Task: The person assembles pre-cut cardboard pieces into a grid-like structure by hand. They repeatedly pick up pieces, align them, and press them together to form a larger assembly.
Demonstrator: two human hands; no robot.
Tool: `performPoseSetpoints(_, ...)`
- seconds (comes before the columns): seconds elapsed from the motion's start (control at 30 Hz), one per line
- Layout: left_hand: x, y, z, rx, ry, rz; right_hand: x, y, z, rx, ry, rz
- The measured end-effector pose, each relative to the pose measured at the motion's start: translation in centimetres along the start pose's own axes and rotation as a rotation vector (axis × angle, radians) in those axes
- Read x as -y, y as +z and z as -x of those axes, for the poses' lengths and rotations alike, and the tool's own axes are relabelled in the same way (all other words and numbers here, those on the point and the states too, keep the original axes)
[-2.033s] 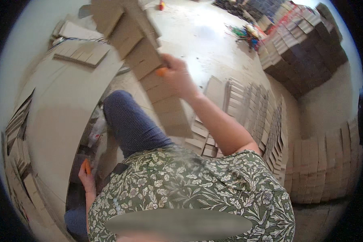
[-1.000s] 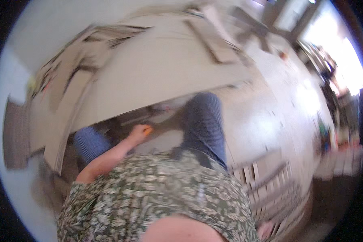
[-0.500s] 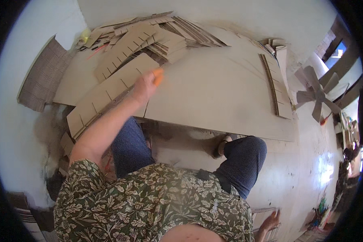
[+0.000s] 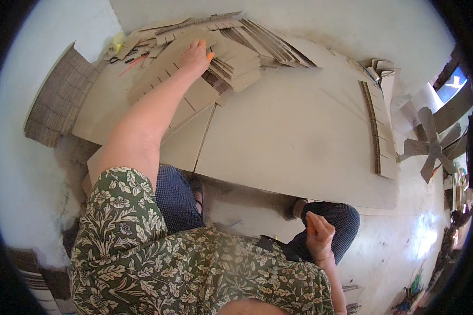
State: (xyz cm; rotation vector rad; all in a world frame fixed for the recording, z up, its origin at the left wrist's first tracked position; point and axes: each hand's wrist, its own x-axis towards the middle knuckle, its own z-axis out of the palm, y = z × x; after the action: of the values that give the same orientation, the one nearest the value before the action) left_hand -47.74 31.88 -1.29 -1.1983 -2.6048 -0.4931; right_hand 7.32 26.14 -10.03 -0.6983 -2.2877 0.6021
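My left hand (image 4: 195,56) reaches to the back left and rests on the slotted cardboard sheets (image 4: 165,79), several of which lie fanned over one another. Its fingers point away from me and the thumb, tipped in orange, sits apart from them beside a stack of cardboard pieces (image 4: 239,68). Over my right thigh hangs my right hand (image 4: 319,233), its fingers curled closed and orange showing at a fingertip. Whatever it holds, if anything, is hidden.
The pale board table (image 4: 278,126) has a seam on its left. Slotted strips (image 4: 378,128) lie along its right edge. A slotted cardboard bundle (image 4: 60,97) leans against the left wall. A fan (image 4: 434,149) stands at the right, and narrow cardboard pieces (image 4: 281,44) lie at the back.
My left hand has moved farther away, from the near strip to the sheets behind it. My right hand has risen from the lower right to above my thigh. The view has shifted slightly.
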Motion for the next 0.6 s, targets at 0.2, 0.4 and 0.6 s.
performPoseSetpoints(0.2,1.6,3.5,1.1,-0.173,0.199,-0.098,-0.3,-0.4,0.9,-0.09,0.152,-0.101)
performPoseSetpoints(0.4,0.8,0.1,-1.0,-0.075,-0.023,-0.053,0.6,-1.0,0.7,-0.022,0.158,-0.092)
performPoseSetpoints(0.6,2.2,1.5,-4.1,0.055,-0.023,-0.002,0.8,-1.2,0.8,-0.001,0.186,-0.108)
